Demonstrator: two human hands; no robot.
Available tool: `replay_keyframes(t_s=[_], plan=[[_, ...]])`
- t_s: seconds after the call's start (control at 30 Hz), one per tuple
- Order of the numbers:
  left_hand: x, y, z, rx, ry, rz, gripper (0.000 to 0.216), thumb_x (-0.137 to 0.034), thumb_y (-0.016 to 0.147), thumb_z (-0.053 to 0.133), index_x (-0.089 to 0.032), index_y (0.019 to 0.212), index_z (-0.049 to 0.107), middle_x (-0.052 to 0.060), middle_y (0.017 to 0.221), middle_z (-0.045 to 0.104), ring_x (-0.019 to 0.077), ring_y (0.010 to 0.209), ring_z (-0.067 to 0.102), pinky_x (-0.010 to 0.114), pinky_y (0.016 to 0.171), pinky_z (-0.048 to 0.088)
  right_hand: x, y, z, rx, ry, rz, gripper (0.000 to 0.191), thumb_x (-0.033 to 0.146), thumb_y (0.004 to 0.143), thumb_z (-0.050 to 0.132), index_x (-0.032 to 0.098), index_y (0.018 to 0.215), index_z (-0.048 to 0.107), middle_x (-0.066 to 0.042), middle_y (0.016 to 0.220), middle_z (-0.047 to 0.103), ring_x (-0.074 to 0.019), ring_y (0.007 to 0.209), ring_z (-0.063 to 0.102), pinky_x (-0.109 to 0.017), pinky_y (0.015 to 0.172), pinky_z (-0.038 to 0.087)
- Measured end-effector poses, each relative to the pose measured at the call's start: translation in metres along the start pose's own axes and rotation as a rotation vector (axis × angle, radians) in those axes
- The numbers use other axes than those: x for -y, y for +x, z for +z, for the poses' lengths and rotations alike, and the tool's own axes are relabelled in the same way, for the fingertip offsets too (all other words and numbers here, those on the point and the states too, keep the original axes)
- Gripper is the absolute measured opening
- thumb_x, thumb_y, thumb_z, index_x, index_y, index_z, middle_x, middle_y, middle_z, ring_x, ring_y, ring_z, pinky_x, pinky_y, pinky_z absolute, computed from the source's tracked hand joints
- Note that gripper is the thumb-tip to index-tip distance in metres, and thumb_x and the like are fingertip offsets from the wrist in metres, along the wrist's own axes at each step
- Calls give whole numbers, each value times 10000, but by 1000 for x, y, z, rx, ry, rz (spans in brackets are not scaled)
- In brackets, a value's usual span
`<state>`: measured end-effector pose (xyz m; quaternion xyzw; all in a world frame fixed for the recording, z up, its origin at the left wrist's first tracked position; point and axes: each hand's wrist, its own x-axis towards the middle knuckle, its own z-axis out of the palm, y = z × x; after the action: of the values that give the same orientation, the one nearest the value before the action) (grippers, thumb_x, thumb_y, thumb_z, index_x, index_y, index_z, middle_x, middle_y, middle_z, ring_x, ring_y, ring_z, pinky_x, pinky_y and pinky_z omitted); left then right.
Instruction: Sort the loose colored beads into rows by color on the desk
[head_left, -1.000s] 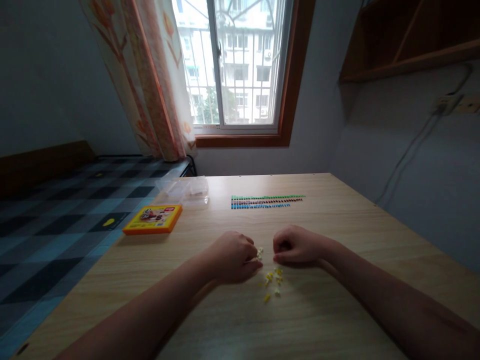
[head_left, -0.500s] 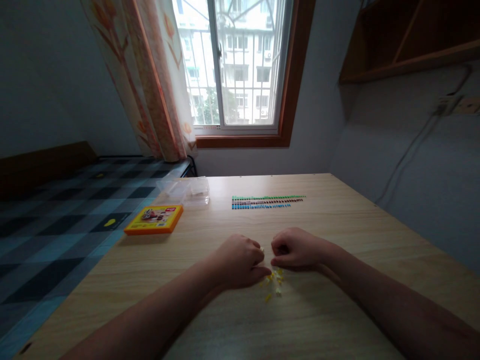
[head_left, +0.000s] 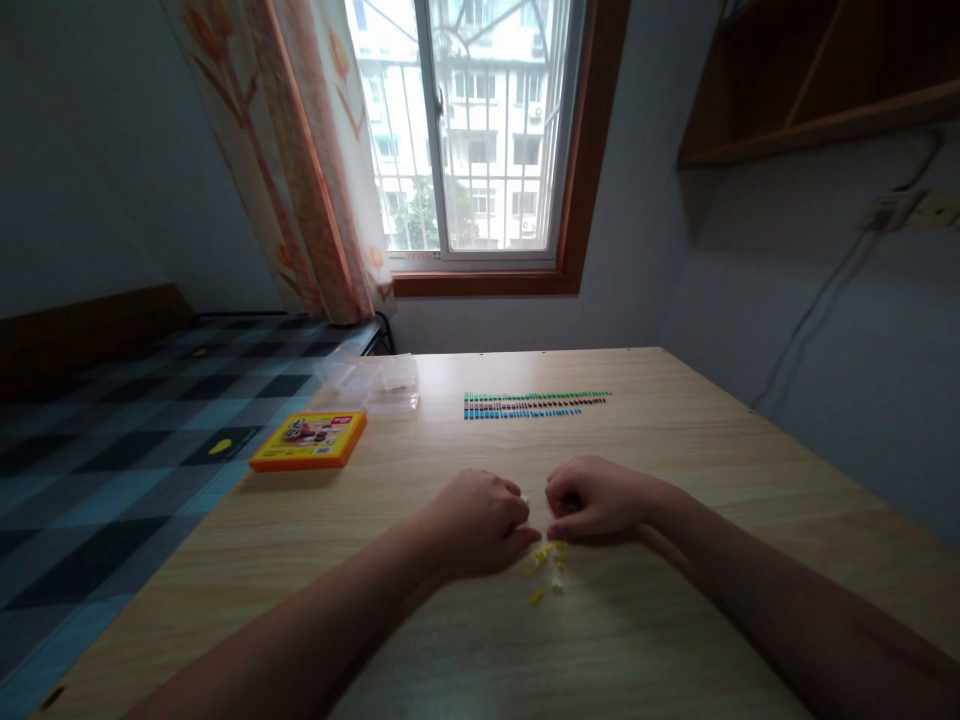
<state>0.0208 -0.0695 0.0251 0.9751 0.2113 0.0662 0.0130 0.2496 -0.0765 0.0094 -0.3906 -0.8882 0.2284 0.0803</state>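
Observation:
My left hand [head_left: 480,520] rests low over the wooden table with its fingers curled in. A small pale piece [head_left: 525,499] shows at its curled fingers; I cannot tell whether it is gripped or lies behind them. Just to the right, my right hand [head_left: 598,499] is closed, thumb toward the fingers, and what it may hold is hidden. Small yellow and white plastic pieces [head_left: 557,552] lie scattered on the tabletop below and between both hands. A yellow one [head_left: 536,598] and a whitish one [head_left: 557,587] sit nearest to me.
Farther back, green, dark and blue small pieces [head_left: 517,405] lie in three neat rows. An orange-yellow flat box [head_left: 309,441] and clear plastic containers [head_left: 382,383] stand at the left of the table [head_left: 675,440]. A bed with a checked cover [head_left: 150,400] adjoins it.
My right hand has shifted very slightly to the right. My left hand stays almost in place, and the scattered pieces look nearly the same.

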Motion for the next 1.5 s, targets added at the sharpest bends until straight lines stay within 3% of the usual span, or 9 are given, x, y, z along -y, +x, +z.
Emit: replay_keyframes(t_s=[0.53, 1.17, 1.5], plan=[[-3, 1, 1, 26, -6, 20, 350, -442, 831, 598, -175, 606, 622, 16, 621, 616, 135, 538, 554, 258, 522, 364, 2, 0, 2, -32, -33, 30, 308, 433, 785, 670, 159, 660, 607, 35, 626, 547, -87, 577, 434, -234, 541, 259], [6, 0, 0, -42, 25, -34, 266, -302, 821, 566, -168, 600, 628, 8, 601, 594, 126, 534, 564, 258, 515, 372, 1, 2, 4, -43, -52, 18, 304, 449, 783, 679, 164, 685, 639, 24, 643, 580, -95, 587, 448, -233, 561, 273], [17, -1, 0, -57, 84, -130, 343, -344, 887, 494, -167, 637, 650, 30, 627, 610, 126, 533, 538, 254, 529, 353, 0, 5, 7, -127, -51, 65, 369, 430, 881, 558, 154, 638, 596, 29, 569, 506, -95, 564, 377, -245, 547, 238]])
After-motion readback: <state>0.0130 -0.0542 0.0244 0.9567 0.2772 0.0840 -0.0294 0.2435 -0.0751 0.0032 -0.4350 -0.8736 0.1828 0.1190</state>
